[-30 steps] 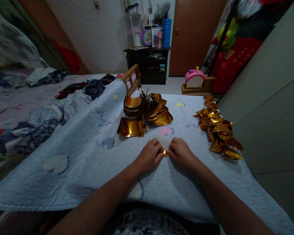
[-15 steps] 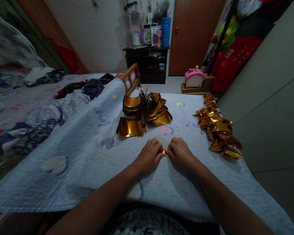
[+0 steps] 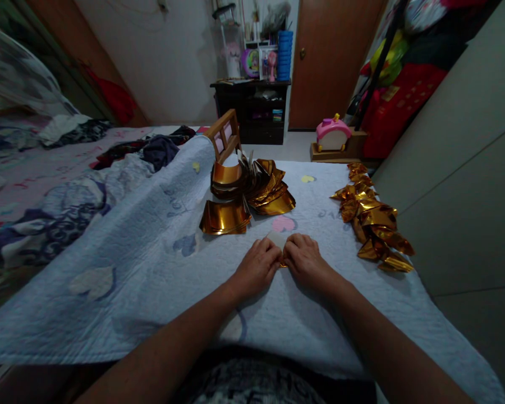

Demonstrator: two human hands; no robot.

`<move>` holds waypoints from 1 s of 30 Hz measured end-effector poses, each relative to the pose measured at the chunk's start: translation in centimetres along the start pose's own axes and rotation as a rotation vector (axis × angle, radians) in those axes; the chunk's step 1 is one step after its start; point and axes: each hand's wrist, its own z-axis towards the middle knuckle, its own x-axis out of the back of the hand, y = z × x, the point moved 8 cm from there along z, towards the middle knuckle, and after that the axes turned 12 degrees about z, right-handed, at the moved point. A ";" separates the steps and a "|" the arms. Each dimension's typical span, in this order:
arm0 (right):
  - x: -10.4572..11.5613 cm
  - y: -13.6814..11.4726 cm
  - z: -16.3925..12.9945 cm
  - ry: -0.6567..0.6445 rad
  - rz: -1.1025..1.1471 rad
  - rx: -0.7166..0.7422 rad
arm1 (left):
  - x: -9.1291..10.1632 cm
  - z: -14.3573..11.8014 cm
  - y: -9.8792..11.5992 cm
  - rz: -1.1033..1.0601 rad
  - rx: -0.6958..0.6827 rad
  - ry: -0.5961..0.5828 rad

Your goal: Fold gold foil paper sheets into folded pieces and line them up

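– Two at work, left hand (image 3: 258,261) and right hand (image 3: 306,258): where?
– Toward the front edge of the quilt (image 3: 160,328), pinching a foil sheet (image 3: 276,239), apparently mid-fold. Next, likely: even pressure along the crease.

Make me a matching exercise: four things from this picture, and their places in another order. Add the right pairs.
Things:
1. Small sheet
2. Fanned gold sheets
3. Crumpled-looking gold pieces
4. Blue ribbed cylinder

Places:
A. On top of the dark cabinet
B. Along the right part of the quilt
C. Between the left hand and the right hand
D. Just in front of the wooden frame

Pairs: 1-C; 2-D; 3-B; 4-A
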 end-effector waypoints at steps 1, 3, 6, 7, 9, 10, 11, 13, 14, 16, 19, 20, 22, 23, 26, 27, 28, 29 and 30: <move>-0.1 0.0 0.0 0.000 0.022 0.014 | 0.1 0.0 0.0 -0.017 -0.005 0.002; -0.3 0.1 0.1 0.001 0.054 0.032 | 0.2 0.0 0.0 -0.052 -0.009 0.007; -0.3 0.2 0.1 -0.004 0.073 0.039 | 0.2 0.0 -0.2 -0.077 -0.007 0.011; -0.3 0.1 0.0 -0.007 0.076 0.042 | 0.2 0.1 -0.2 -0.077 -0.007 0.011; -0.2 -0.1 -0.1 -0.014 0.072 0.056 | 0.2 0.1 -0.3 -0.073 -0.009 0.006; -0.1 -0.3 -0.2 -0.015 0.064 0.065 | 0.2 0.2 -0.3 -0.072 -0.010 0.000; 0.0 -0.6 -0.2 -0.014 0.053 0.074 | 0.2 0.2 -0.3 -0.072 -0.012 -0.009; 0.1 -0.8 -0.3 -0.004 0.025 0.076 | 0.2 0.3 -0.3 -0.071 -0.019 -0.035; 0.1 -0.9 -0.3 0.001 0.011 0.071 | 0.2 0.4 -0.3 -0.072 -0.023 -0.047; 0.0 -0.9 -0.3 0.007 -0.009 0.049 | 0.3 0.5 -0.4 -0.075 -0.026 -0.066; -0.2 -0.5 -0.3 0.021 -0.027 -0.004 | 0.4 0.6 -0.4 -0.081 -0.028 -0.078; -0.2 -0.4 -0.3 0.030 -0.029 -0.021 | 0.4 0.6 -0.4 -0.083 -0.029 -0.079; -0.2 0.0 -0.4 0.049 -0.026 -0.051 | 0.4 0.5 -0.4 -0.087 -0.031 -0.074; -0.2 0.3 -0.4 0.053 -0.023 -0.065 | 0.4 0.5 -0.3 -0.090 -0.031 -0.070; -0.2 1.1 -0.6 0.050 -0.020 -0.118 | 0.5 0.5 -0.3 -0.098 -0.030 -0.064; -0.2 1.4 -0.6 0.045 -0.022 -0.132 | 0.5 0.5 -0.3 -0.100 -0.029 -0.065; -0.2 1.7 -0.6 0.040 -0.027 -0.143 | 0.6 0.5 -0.3 -0.101 -0.027 -0.067; -0.2 1.9 -0.7 0.035 -0.033 -0.152 | 0.6 0.5 -0.2 -0.101 -0.024 -0.068; -0.2 2.2 -0.7 0.030 -0.041 -0.158 | 0.6 0.5 -0.2 -0.101 -0.021 -0.070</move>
